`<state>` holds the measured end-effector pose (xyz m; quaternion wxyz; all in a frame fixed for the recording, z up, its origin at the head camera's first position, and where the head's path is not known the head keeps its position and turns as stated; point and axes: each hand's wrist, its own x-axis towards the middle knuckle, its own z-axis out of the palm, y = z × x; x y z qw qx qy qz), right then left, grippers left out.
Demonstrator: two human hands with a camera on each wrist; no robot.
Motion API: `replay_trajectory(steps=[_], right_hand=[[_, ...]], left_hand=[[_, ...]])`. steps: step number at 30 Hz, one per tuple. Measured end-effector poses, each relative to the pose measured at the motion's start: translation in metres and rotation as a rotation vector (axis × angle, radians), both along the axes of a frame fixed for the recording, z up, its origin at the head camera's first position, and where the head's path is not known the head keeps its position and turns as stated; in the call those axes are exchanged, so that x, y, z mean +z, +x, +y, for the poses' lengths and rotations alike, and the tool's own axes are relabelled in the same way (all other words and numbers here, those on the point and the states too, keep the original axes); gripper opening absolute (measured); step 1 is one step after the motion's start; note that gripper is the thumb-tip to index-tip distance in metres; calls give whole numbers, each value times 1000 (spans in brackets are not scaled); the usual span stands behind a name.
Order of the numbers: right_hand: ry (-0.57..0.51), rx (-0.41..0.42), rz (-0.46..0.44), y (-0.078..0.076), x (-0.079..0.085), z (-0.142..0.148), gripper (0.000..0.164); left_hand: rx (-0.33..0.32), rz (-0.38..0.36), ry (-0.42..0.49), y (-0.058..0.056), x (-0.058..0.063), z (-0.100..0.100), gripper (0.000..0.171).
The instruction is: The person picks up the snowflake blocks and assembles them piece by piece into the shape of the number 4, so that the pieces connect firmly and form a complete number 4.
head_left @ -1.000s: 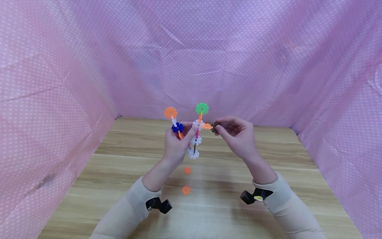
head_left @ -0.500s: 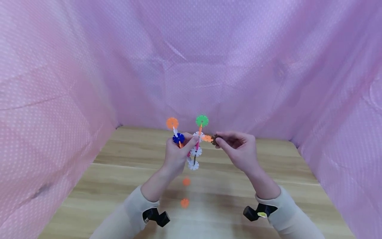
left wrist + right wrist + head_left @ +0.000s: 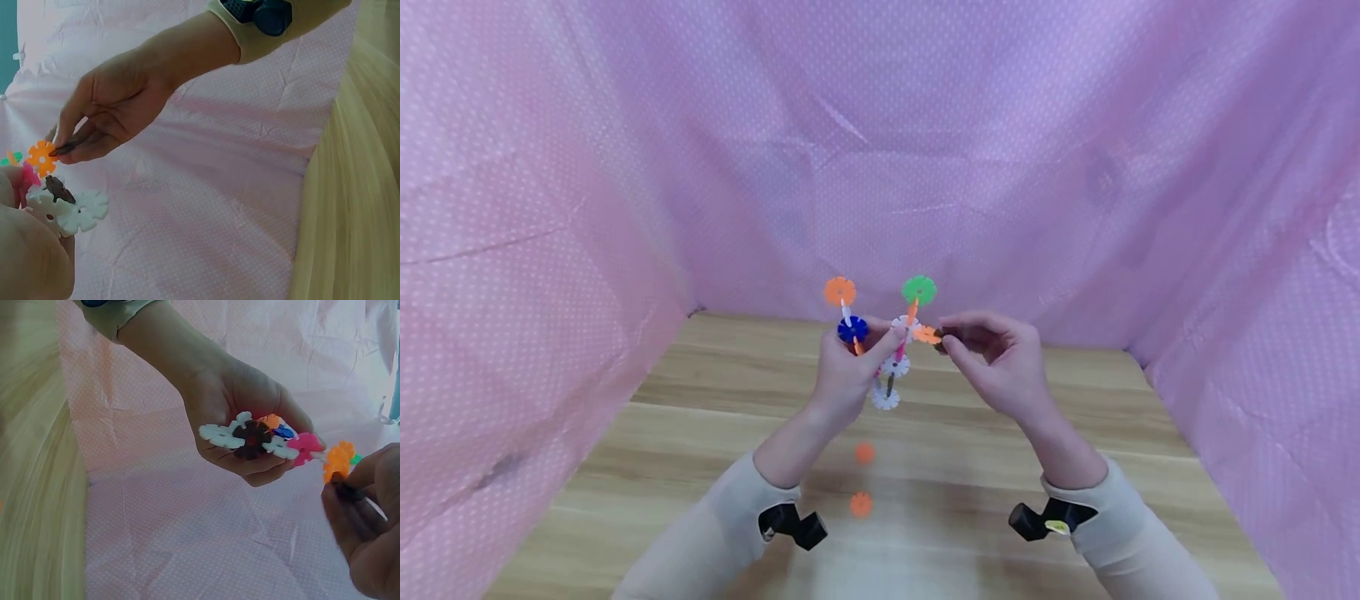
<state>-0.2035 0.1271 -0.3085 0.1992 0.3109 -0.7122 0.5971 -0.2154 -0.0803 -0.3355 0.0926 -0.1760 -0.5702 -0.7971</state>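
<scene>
My left hand [image 3: 847, 375] grips a chain of notched snowflake discs between thumb and fingers, above the table. In the head view its upper ends carry an orange disc [image 3: 839, 292] and a green disc [image 3: 919, 291]. A blue disc [image 3: 853, 329] sits below the orange one, and white discs [image 3: 885, 399] hang lowest. A pink disc [image 3: 304, 449] shows in the right wrist view. On the right side, another orange disc [image 3: 927, 334] juts out. My right hand [image 3: 1009, 367] pinches a dark brown disc [image 3: 64, 149] touching that orange disc's edge; fingers hide much of it.
Two loose orange discs, one farther [image 3: 865, 452] and one nearer [image 3: 861, 504], lie on the wooden table [image 3: 700, 417] between the forearms. Pink dotted cloth [image 3: 887, 192] encloses the table at the back and both sides. Each wrist wears a black camera mount [image 3: 793, 523].
The brown disc has turned more edge-on in my right fingers. The chain has shifted slightly right and tilted. The whole head view dropped lower, then rose a little.
</scene>
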Motion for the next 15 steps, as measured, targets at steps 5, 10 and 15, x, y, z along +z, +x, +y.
replay_trajectory(steps=[5,10,15], right_hand=[[83,-16,-30,1,-2,3,18],[35,-13,-122,2,-10,6,15],[-47,-24,-194,4,-21,9,16]], left_hand=[[43,39,-55,-2,0,-8,16],[56,105,-68,-5,1,-15,33],[19,126,-101,-6,0,-21,46]])
